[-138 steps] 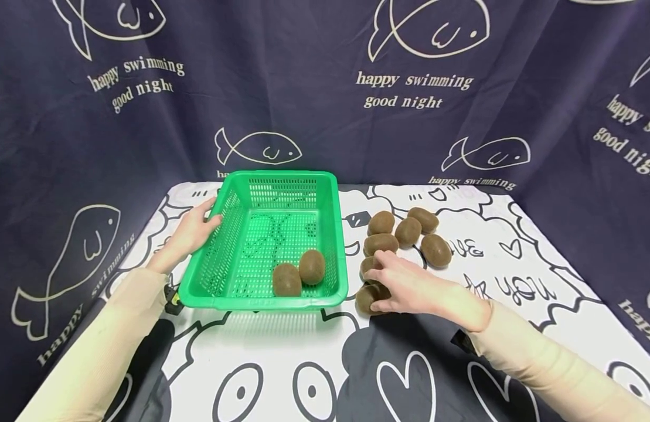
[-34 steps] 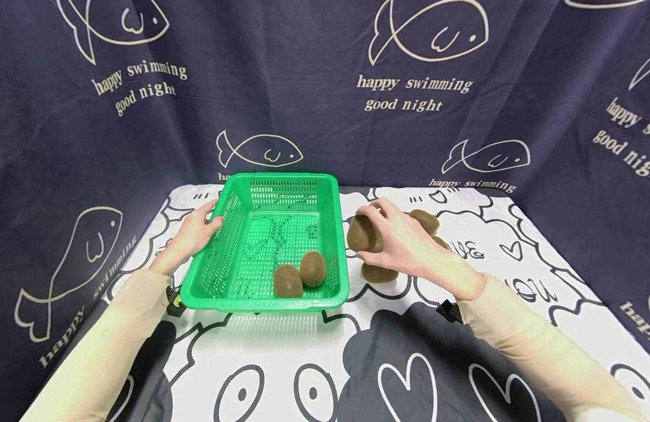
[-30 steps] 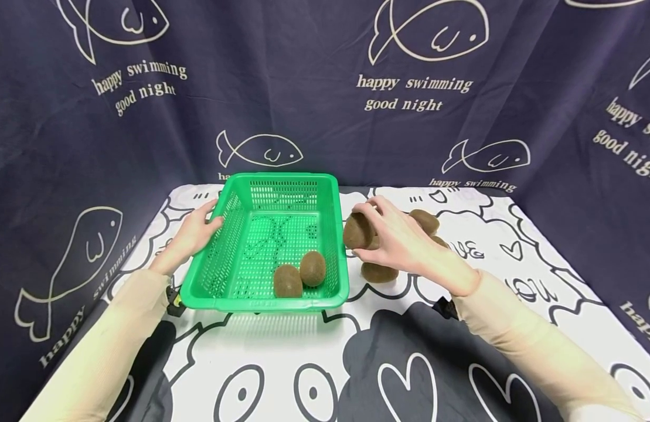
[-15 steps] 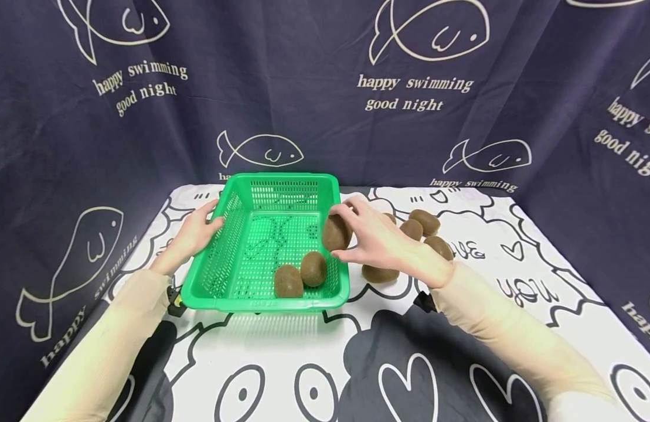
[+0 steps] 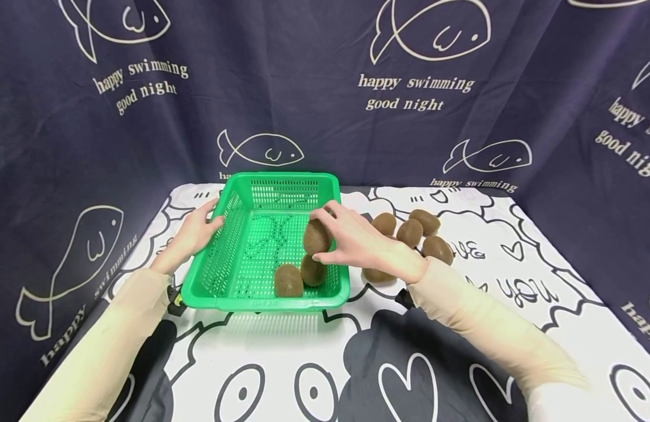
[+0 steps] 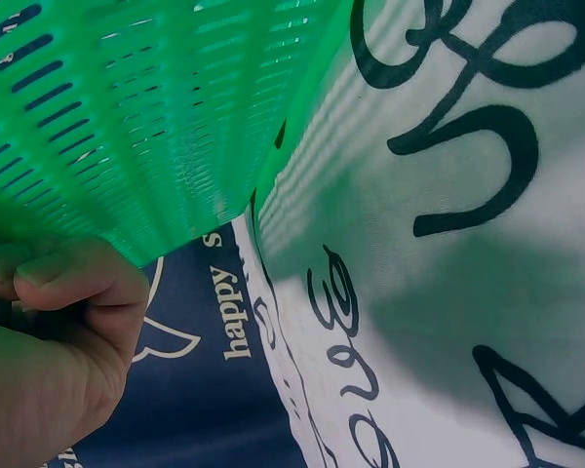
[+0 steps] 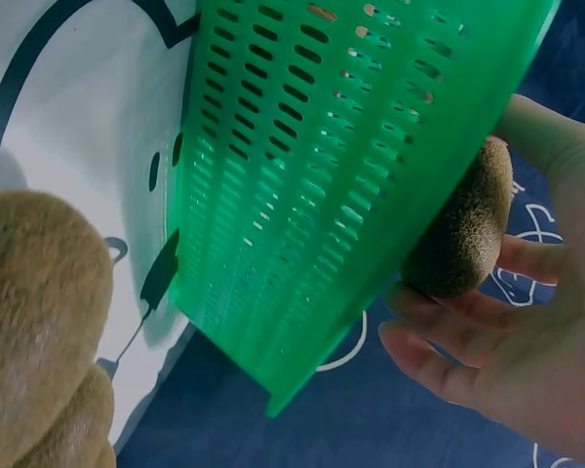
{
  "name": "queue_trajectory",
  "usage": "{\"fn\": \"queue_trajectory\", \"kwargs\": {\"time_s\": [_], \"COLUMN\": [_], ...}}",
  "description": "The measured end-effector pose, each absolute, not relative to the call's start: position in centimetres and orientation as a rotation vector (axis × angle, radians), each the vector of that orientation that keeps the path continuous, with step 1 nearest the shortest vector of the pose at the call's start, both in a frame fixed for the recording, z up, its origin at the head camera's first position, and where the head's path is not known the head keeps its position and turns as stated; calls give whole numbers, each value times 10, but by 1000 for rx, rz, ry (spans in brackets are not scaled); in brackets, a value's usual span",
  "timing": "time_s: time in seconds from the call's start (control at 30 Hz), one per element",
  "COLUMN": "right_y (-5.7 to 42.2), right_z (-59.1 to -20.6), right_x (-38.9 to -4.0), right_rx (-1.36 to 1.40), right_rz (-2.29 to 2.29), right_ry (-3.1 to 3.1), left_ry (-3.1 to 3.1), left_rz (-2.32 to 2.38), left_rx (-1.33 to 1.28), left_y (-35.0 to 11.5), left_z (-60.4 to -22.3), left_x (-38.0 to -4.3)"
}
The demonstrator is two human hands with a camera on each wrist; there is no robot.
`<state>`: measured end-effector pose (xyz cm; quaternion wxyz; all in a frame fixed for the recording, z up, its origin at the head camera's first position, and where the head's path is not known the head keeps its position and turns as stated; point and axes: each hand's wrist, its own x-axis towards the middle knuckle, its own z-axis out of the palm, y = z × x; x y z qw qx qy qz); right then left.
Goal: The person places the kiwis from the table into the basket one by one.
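A green plastic basket (image 5: 261,303) stands on the table, with two kiwis, one a kiwi at the front (image 5: 288,281) and the other a kiwi to its right (image 5: 313,271), on its floor. My right hand (image 5: 356,239) grips another kiwi (image 5: 316,238) between thumb and fingers, over the basket's right part. In the right wrist view that held kiwi (image 7: 465,226) shows past the basket's rim. My left hand (image 5: 194,231) holds the basket's left rim, thumb on the inner side. The left wrist view shows the curled left hand (image 6: 63,331) against the slotted wall.
Several loose kiwis lie on the table right of the basket, among them a kiwi (image 5: 437,250) at the far right and a kiwi (image 5: 378,275) partly under my right forearm. A dark curtain (image 5: 325,88) with fish prints hangs behind the patterned tablecloth (image 5: 282,351).
Having picked a kiwi from the loose group, my right hand has carried it left, across the basket's right rim. My left hand stays on the left rim.
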<state>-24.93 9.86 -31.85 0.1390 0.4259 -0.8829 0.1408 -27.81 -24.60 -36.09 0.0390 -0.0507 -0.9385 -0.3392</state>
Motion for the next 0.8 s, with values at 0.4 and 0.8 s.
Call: {"fn": "queue_trajectory", "kwargs": {"time_s": [0.4,0.8], "right_y": [78,67], "right_z": [-328,-334], "right_x": [-256,-259], "right_rx": [1204,1162], "right_rz": [339,329], "right_ry": [-2620,-2703], "left_ry": [-2875,-2874], "left_rz": [-1031,-1031], "left_rx": [-156,-158], "left_y": [-247,-246], "left_z": [-361,-360], "left_x": [-279,-278]}}
